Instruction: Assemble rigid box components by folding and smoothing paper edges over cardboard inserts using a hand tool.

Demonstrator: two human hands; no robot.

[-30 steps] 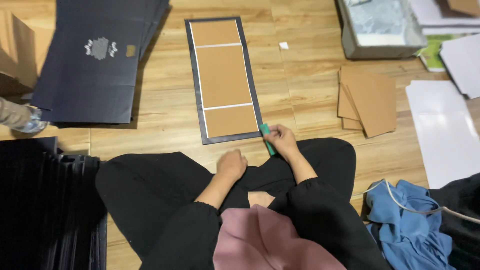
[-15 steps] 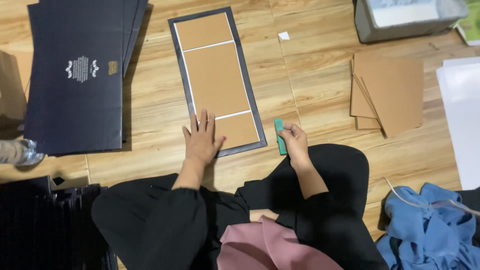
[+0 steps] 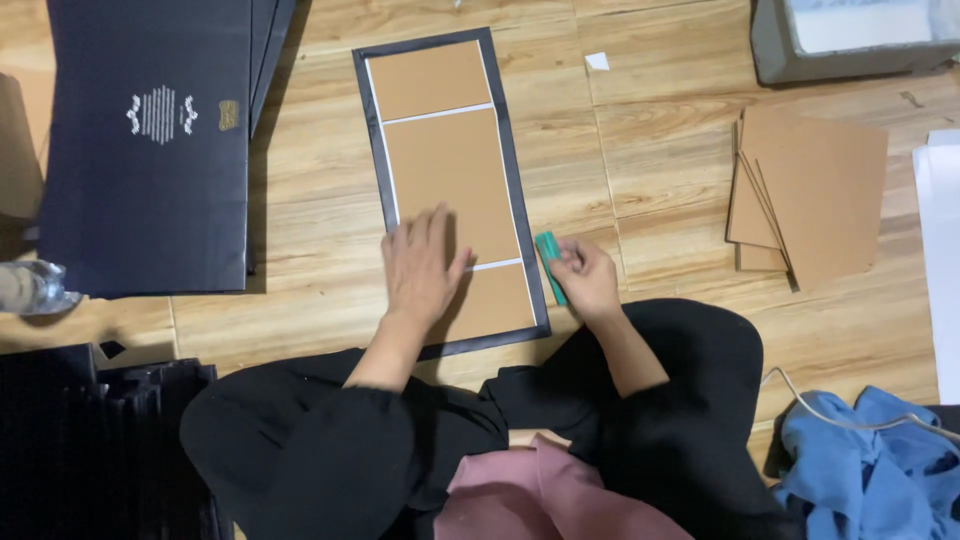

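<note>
A long dark sheet with three brown cardboard panels glued on it point(image 3: 445, 160) lies on the wooden floor in front of me. My left hand point(image 3: 420, 265) lies flat on its lower part, fingers spread. My right hand point(image 3: 585, 280) holds a small green scraper point(image 3: 549, 262) against the sheet's right edge. I sit cross-legged in black trousers just below the sheet.
A stack of dark printed sheets point(image 3: 150, 140) lies at the left. Brown cardboard pieces point(image 3: 810, 190) are piled at the right, white sheets point(image 3: 940, 260) beyond them. A grey box point(image 3: 850, 40) sits top right, blue cloth point(image 3: 870, 460) bottom right, a black stack point(image 3: 80, 440) bottom left.
My left hand has slid further up onto the sheet and flattened. My right hand with the green scraper has moved up to the sheet's right edge. The view has shifted closer.
</note>
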